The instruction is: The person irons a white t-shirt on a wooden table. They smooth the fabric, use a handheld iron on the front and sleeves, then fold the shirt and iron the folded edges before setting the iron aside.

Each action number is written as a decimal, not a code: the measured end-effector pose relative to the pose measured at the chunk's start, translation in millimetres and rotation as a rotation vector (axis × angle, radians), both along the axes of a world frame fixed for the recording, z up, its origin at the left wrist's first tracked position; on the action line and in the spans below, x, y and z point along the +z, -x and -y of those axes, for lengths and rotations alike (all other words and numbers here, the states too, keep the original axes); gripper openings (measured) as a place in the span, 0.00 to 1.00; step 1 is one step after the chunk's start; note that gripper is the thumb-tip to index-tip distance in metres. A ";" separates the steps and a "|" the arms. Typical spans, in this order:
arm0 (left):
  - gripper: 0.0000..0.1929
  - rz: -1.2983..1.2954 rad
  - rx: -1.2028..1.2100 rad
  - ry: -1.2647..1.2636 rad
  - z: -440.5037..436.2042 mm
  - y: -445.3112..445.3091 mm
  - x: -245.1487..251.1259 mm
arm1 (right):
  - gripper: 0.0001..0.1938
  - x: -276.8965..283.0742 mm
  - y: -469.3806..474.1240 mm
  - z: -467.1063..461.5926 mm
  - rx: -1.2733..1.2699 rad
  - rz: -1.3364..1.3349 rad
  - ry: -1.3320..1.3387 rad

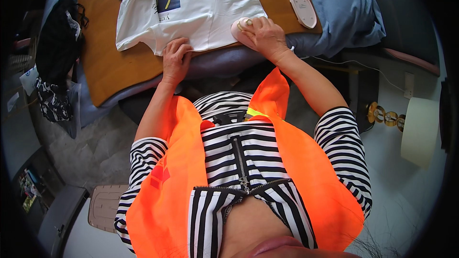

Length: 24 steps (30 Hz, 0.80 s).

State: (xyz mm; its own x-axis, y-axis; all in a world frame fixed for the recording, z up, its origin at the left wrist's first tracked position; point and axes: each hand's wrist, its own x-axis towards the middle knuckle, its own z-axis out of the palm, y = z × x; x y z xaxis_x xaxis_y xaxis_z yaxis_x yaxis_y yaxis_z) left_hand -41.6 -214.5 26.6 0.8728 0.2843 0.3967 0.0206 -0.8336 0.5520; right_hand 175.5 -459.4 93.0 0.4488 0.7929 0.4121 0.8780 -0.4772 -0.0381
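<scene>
A white T-shirt [186, 18] with a dark printed square lies spread on a brown wooden board [104, 68]. My right hand [267, 37] is closed round a small pale pink handheld iron [239, 32], which rests on the shirt's near right edge. My left hand [175, 59] lies with bent fingers on the shirt's near edge, left of the iron, pressing or pinching the cloth; which of the two is hard to tell. To the right of the shirt, a pale pink oval base [303, 10] sits on the board.
Blue cloth [344, 10] surrounds the board. A black bag [59, 39] and a patterned pouch [53, 102] are at the left. A white cord [358, 63] runs right towards a wall socket [408, 85], near a lamp [419, 132]. A brown lidded box [107, 208] stands lower left.
</scene>
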 end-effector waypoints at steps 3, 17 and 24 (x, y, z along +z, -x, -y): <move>0.06 0.002 -0.001 -0.006 -0.8 -0.2 -1.4 | 0.20 -1.2 -6.4 8.3 -0.138 0.003 0.116; 0.06 0.015 -0.003 0.013 -2.5 1.6 -4.1 | 0.20 4.6 2.7 33.1 -0.199 -0.034 0.148; 0.06 0.011 -0.008 0.003 -2.5 4.5 -1.7 | 0.21 9.3 5.0 49.7 -0.264 -0.061 0.183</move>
State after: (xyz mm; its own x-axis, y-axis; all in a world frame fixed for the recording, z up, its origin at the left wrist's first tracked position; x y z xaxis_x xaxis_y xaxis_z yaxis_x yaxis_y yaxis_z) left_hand -46.1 -212.0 24.9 0.8705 0.2789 0.4055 0.0080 -0.8318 0.5550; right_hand 170.5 -509.2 102.3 0.6684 0.7040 0.2400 0.7215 -0.6921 0.0205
